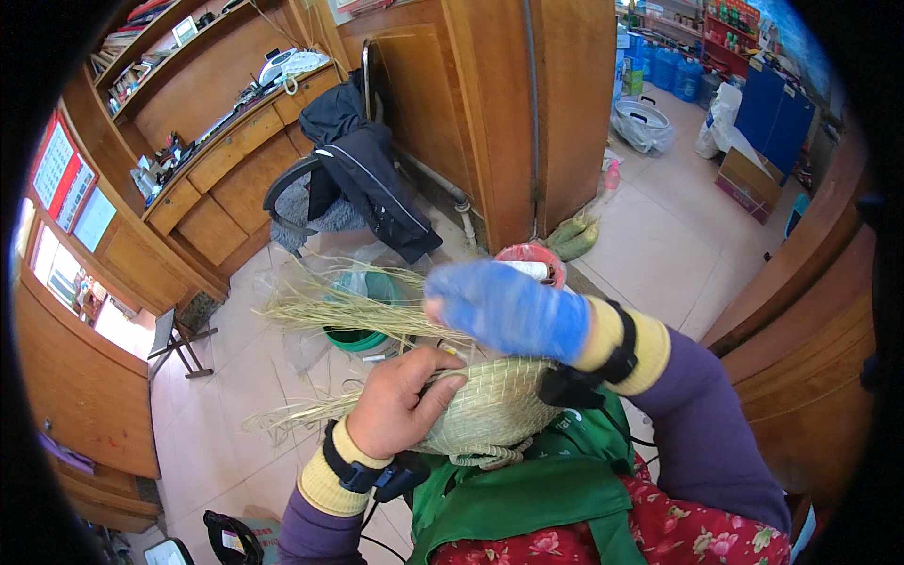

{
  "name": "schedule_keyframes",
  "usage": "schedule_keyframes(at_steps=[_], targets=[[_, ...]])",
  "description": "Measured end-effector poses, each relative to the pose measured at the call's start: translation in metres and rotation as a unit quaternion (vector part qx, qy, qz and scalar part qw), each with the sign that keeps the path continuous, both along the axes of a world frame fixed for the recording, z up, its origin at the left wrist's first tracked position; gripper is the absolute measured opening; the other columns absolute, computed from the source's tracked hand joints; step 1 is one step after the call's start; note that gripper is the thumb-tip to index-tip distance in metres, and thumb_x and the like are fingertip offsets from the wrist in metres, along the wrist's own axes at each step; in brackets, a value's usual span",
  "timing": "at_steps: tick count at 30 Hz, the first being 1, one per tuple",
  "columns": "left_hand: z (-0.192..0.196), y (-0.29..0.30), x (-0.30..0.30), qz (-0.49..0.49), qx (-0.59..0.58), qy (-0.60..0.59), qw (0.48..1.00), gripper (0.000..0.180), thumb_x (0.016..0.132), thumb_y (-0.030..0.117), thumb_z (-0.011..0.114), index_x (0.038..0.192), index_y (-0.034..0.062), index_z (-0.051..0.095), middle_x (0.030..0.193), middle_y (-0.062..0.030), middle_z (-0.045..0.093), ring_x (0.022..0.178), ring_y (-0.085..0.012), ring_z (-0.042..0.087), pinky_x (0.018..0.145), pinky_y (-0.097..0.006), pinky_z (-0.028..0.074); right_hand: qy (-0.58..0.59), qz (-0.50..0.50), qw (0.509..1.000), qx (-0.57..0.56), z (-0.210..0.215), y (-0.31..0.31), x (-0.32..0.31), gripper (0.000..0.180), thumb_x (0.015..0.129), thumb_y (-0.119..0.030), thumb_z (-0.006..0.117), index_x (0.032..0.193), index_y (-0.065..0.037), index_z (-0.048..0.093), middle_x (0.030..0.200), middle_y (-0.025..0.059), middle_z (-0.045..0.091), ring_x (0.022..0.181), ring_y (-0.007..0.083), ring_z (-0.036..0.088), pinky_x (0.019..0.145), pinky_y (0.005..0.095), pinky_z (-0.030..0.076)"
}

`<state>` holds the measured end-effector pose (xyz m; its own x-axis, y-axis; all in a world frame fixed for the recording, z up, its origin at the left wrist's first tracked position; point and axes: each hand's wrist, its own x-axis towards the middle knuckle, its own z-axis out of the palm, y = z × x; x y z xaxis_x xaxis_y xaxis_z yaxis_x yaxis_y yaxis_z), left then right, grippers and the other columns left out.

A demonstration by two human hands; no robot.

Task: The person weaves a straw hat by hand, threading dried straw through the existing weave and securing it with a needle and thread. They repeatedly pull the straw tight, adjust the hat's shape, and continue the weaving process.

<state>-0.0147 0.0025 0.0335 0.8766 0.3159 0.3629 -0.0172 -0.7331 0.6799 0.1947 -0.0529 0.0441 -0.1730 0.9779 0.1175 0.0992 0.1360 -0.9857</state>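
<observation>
A pale woven straw basket rests in front of my lap, its curved wall towards me and a braided straw loop at its lower edge. My left hand is closed, pinching the basket's rim between thumb and fingers. Loose straw ends stick out left of that hand. Above the rim, my right hand wears a blue covering and is smeared by motion; its fingers cannot be made out. Long straw strands run leftward from just beneath it, over a green bucket.
A red basin with a white roll stands past my right hand, near greenish bundles. A chair with a dark jacket is ahead. A small stool sits left; a black-rimmed bin is at lower left. Green cloth covers my lap.
</observation>
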Motion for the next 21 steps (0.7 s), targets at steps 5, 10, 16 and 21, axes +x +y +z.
schedule_keyframes(at_steps=[5,10,16,21], targets=[[0.028,0.021,-0.004,-0.071,0.142,0.113,0.981,0.039,0.087,0.032,0.073,0.112,0.0058,0.060,0.091,-0.0164,0.068,0.081,-0.0366,0.066,0.071,-0.044,0.052,-0.247,0.006,0.958,0.145,-0.006,-0.035,0.007,0.034,0.095,-0.037,0.063,0.095,-0.003,0.064,0.084,0.0143,0.064,0.082,0.0297,0.063,0.074,0.0378,0.048],[0.044,0.021,-0.010,-0.061,0.175,0.159,0.970,0.034,0.084,0.023,0.075,0.109,0.0048,0.061,0.091,-0.0146,0.065,0.085,-0.0369,0.064,0.074,-0.043,0.051,-0.230,0.061,0.971,0.035,-0.009,-0.025,0.013,0.038,0.091,-0.041,0.066,0.091,-0.003,0.064,0.081,0.0137,0.064,0.078,0.0267,0.063,0.073,0.0380,0.048],[0.029,-0.006,-0.023,0.038,0.181,0.133,0.974,0.030,0.085,0.015,0.073,0.108,0.0020,0.059,0.088,-0.0156,0.061,0.083,-0.0377,0.060,0.077,-0.045,0.049,-0.282,0.127,0.951,-0.009,-0.005,-0.009,0.003,0.040,0.091,-0.044,0.068,0.092,-0.005,0.062,0.083,0.0074,0.061,0.080,0.0208,0.057,0.075,0.0356,0.044],[-0.003,-0.011,-0.022,0.081,0.132,0.048,0.987,0.033,0.084,0.023,0.075,0.104,0.0021,0.060,0.084,-0.0149,0.061,0.075,-0.0367,0.061,0.066,-0.043,0.049,-0.217,0.126,0.968,0.010,-0.010,-0.004,-0.001,0.039,0.089,-0.042,0.070,0.087,-0.004,0.062,0.072,0.0085,0.059,0.068,0.0203,0.056,0.065,0.0345,0.045]])
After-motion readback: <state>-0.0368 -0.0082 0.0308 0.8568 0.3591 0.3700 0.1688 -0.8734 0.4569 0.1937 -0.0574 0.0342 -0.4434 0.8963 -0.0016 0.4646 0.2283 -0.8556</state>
